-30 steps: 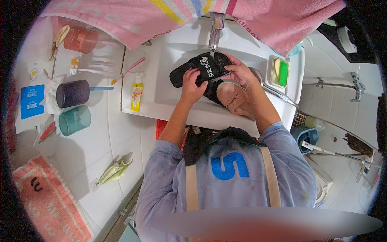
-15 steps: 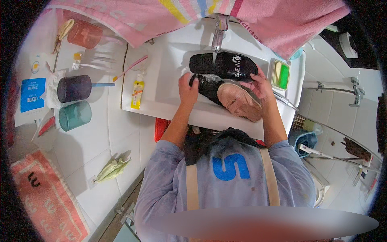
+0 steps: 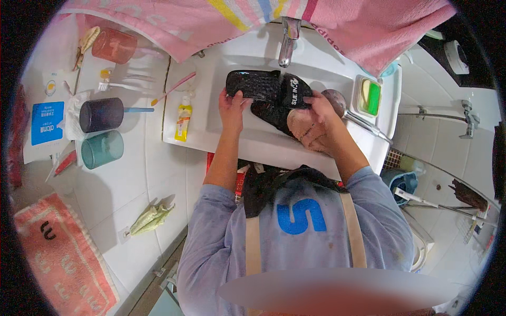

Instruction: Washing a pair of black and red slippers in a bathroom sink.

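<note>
A wet black slide slipper [image 3: 258, 86] lies across between my two hands over the white sink [image 3: 211, 138]. My left hand [image 3: 232, 108] is closed on its left end, thumb on top. At the strap, on the right end, my right hand [image 3: 319, 109] grips the same slipper. Below it rests a second slipper with a tan strap [image 3: 304, 128] and a dark sole, partly covered by the black one and my right hand. Just above the held slipper is the chrome faucet [image 3: 287, 45]. I cannot tell whether water is running.
A shower head [image 3: 335, 100] lies in the basin's right side, near a soap dish with a green item [image 3: 370, 98]. On the left rim stands a small yellow bottle [image 3: 183, 121] near a pink toothbrush [image 3: 176, 87]. Wall-side cups [image 3: 101, 115] line the left. A pink towel [image 3: 379, 26] hangs above.
The black slipper has shifted left, out from under the faucet's stream. My left hand has moved from the lower slipper to the black one's left end. The shower head now shows more.
</note>
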